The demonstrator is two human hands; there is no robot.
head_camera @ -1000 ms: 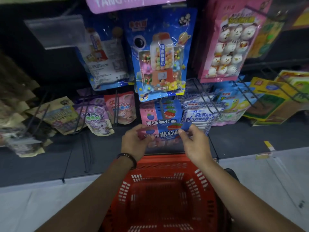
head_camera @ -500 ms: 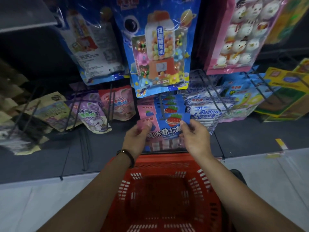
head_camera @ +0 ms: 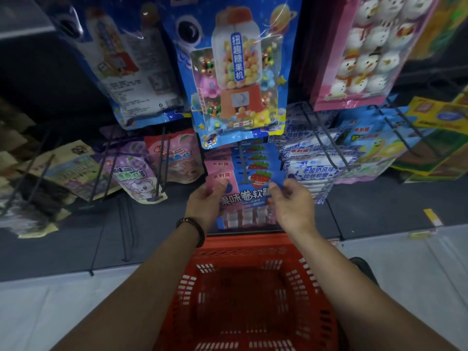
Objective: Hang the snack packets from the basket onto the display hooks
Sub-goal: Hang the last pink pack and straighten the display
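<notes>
Head view. The left hand (head_camera: 206,198) and right hand (head_camera: 291,206) are raised side by side before the display rack. Between them is a blue-and-pink fruit gummy packet (head_camera: 243,198), upright, at the front of a row of like packets.

Left grip: narrow, with the thumb pressed on the packet's upper left corner and the fingers behind it. Right grip: narrow, with the fingers curled and pinching the upper right edge.

The display hook (head_camera: 244,171) runs out over the row, and its tip shows across the packet's upper part. Whether the hang hole is threaded cannot be told.

A dark bracelet (head_camera: 192,224) sits on the left wrist. The red plastic basket (head_camera: 253,249) stands directly below the forearms. A gumball-machine candy bag (head_camera: 238,72) hangs above the row, with white-and-blue packets (head_camera: 311,168) just right of it.
</notes>
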